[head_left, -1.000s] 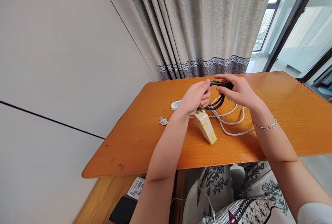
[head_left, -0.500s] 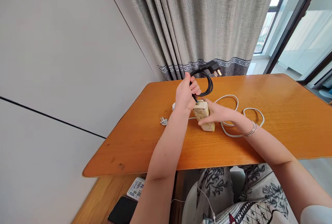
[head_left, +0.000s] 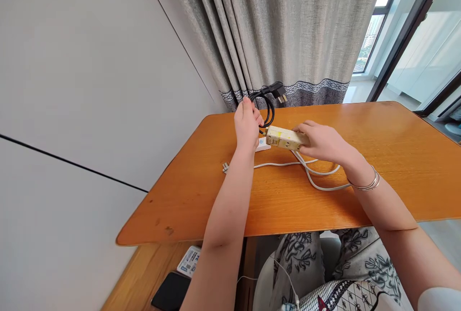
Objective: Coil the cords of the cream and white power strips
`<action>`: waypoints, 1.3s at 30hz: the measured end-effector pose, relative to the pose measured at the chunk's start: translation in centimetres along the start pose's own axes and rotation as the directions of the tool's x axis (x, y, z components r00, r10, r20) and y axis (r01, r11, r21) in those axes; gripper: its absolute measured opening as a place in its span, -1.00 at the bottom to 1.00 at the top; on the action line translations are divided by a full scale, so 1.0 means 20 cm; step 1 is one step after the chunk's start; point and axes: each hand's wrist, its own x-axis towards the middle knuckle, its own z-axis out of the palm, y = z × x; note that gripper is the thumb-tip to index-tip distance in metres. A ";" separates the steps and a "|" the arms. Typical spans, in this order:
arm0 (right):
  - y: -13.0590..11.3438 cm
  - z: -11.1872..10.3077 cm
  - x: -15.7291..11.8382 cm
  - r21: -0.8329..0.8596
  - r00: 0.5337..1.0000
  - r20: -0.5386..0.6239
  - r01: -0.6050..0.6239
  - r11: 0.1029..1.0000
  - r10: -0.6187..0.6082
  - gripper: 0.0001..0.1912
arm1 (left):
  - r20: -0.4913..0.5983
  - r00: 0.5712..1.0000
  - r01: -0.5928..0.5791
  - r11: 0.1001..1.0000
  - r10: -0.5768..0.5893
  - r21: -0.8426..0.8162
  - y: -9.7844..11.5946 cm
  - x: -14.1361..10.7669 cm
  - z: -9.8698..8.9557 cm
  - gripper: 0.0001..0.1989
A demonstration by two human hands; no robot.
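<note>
My left hand [head_left: 248, 119] is closed around a coiled black power cord [head_left: 270, 113], above the far part of the table. The cord's black plug [head_left: 277, 91] sticks out to the right with its metal pins showing. In my right hand [head_left: 319, 142] is a cream-coloured power strip [head_left: 284, 138], gripped by its right end and lying nearly level, with sockets on the side facing me. The black cord enters the strip's left end. Below it lie a white cable [head_left: 277, 164], a white plug [head_left: 226, 167] and a partly hidden white block [head_left: 262, 144].
The orange wooden table [head_left: 194, 205] has a front edge close to my lap. A grey curtain [head_left: 288, 27] hangs behind it, and a white wall [head_left: 90, 85] stands at the left. Lower down are a black phone [head_left: 171, 292] and a white printed box [head_left: 189, 260].
The power strip has turned from upright to nearly level. My right hand moved right to its end, while my left hand shifted slightly left with the coiled cord.
</note>
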 end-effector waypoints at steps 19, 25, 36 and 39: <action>0.14 -0.08 -0.01 0.285 0.830 -0.558 0.184 0.941 0.007 -0.14 | 0.268 0.809 0.546 0.838 -0.523 -0.012 -0.01 -0.03 0.01 -0.50; 0.24 0.13 0.11 0.323 0.767 -0.622 0.072 0.944 0.155 -0.05 | 0.236 0.868 0.474 0.870 -0.437 -0.133 -0.06 -0.07 0.08 -0.46; 0.34 0.22 0.21 0.824 0.561 -0.566 0.379 0.420 0.604 -0.03 | 0.225 0.865 0.491 0.849 -0.449 -0.194 -0.11 -0.17 0.16 -0.52; 0.33 0.18 0.20 0.806 0.559 -0.592 0.398 0.439 0.580 -0.10 | 0.269 0.820 0.555 0.817 -0.505 -0.158 -0.13 -0.18 0.16 -0.54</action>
